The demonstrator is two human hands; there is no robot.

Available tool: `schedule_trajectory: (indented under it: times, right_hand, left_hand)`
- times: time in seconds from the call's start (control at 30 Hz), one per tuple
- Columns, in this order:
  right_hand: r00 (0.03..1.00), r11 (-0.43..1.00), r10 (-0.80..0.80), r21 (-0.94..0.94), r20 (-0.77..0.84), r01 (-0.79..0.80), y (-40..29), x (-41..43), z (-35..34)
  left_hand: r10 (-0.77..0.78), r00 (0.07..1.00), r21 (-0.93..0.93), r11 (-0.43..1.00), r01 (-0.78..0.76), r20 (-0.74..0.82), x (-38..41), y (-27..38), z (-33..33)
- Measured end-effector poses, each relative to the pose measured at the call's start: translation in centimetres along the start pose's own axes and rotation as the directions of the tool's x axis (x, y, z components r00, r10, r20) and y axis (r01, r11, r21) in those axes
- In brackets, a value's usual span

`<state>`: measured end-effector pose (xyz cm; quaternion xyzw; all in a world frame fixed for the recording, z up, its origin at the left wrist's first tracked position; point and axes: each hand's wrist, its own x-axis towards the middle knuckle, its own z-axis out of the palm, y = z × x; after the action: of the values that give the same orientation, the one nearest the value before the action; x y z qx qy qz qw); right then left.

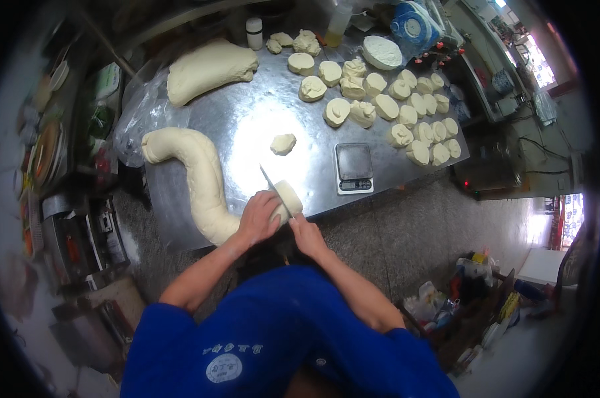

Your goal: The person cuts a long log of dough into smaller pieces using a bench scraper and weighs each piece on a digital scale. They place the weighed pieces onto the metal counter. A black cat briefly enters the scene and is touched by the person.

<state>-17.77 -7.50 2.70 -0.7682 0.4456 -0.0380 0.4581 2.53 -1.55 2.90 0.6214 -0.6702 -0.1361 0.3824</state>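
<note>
My right hand [307, 236] grips a knife [276, 191] by its handle near the table's front edge. The blade lies across the right end of a long, curved dough roll [205, 186], with a thick end portion [289, 197] on its right side; whether that portion is cut through I cannot tell. My left hand [258, 216] rests on the roll just left of the blade. A small dough piece [283, 144] lies beyond the knife. To the right sits a digital kitchen scale [354, 168] with a bare plate. Several cut dough pieces [337, 112] are spread over the table's right side.
A large dough slab [210, 69] lies at the back left of the metal table [250, 119], beside clear plastic sheeting [143, 112]. Along the back stand a white shaker [254, 34], a bottle of yellowish liquid [338, 25], a bowl of flour [382, 52] and a blue-and-white container [413, 25].
</note>
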Motion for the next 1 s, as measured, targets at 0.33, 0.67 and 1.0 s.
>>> schedule_trajectory:
  times: [0.33, 0.67, 1.0]
  right_hand:
    - [0.936, 0.833, 0.249, 0.548, -0.248, -0.077, 0.4, -6.5, -14.2]
    - [0.857, 0.785, 0.404, 0.601, -0.319, -0.147, 7.4, -8.0, -20.5]
    - [0.896, 0.980, 0.197, 0.078, -0.399, -0.180, 15.1, -4.4, -21.4]
  left_hand:
    - [0.000, 0.909, 0.381, 0.908, -0.174, 0.416, 6.9, 2.7, 5.9]
    - [-0.298, 0.748, 0.149, 0.953, 0.262, 0.593, 19.0, 0.1, 10.0]
    - [-0.255, 0.887, 0.099, 0.967, 0.236, 0.385, 27.7, 5.4, 17.0]
